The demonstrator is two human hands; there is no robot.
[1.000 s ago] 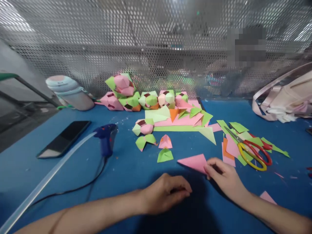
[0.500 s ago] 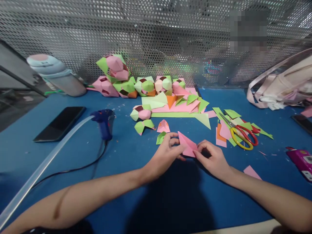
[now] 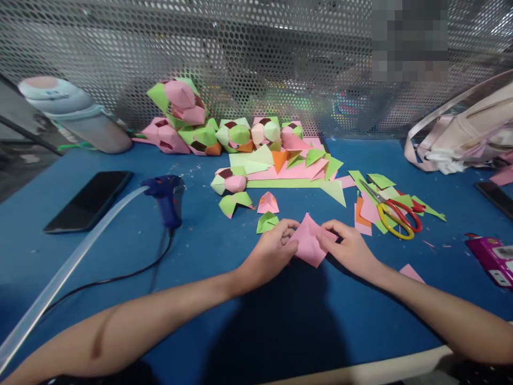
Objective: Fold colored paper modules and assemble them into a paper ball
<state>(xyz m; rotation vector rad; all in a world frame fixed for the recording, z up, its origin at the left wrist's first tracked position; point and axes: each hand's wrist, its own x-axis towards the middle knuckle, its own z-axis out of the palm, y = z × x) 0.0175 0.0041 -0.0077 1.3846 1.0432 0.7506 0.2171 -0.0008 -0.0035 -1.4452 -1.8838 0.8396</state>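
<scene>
Between my hands, in the head view, is a creased square of pink paper (image 3: 311,247), its left side pinched by the thumb and curled fingers of my left hand (image 3: 269,252) and its right by the same half-closed grip of my right hand (image 3: 352,250), probably to hold the folds spread; whether it touches the blue tabletop (image 3: 208,240) I cannot tell. Just beyond that square lies a folded green paper piece (image 3: 266,221), well to its left a dark-blue plastic glue gun (image 3: 171,206), and to its right red-and-yellow-handled metal scissors (image 3: 386,203), perhaps kept aside to leave my hands room.
</scene>
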